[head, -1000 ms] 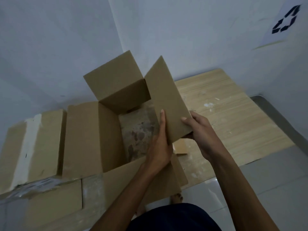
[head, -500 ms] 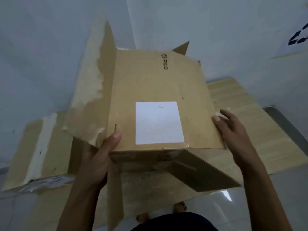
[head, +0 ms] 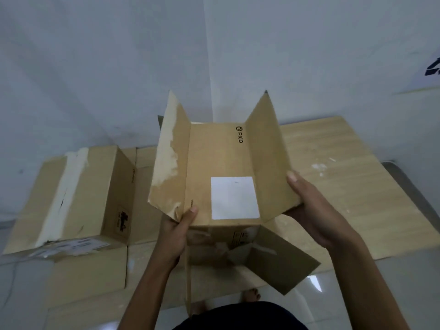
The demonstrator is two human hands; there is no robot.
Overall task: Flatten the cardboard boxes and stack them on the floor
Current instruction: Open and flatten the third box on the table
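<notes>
A: The left hand (head: 176, 234) is seen at the near left corner of the cardboard box (head: 214, 160). Is anything gripped there?

B: The corner is pinched, with the thumb laid on the top panel close to the white label (head: 234, 197) and the fingers hidden beneath. The right hand (head: 316, 217) is wrapped round the near end of the right flap (head: 266, 151), thumb on its inner face.

A: Where is the box held?

B: In the air before the body, above the floor (head: 371, 294). Its top panel is pointed lengthwise away from the person, toward the wall. The hands are thus set on either side of its near end, and neither can be called nearer.

A: On what is the coming move turned?

B: Probably on that side-to-side placing. With a flap stood upright along each long edge and others hung open below, it is judged that the body can be pressed flat between the two hands.

A: Is a place for it to be seen?

B: Flat cardboard (head: 88, 279) is laid on the floor to the left. A taped box (head: 71, 194), not yet flattened, is seen by it.
</notes>
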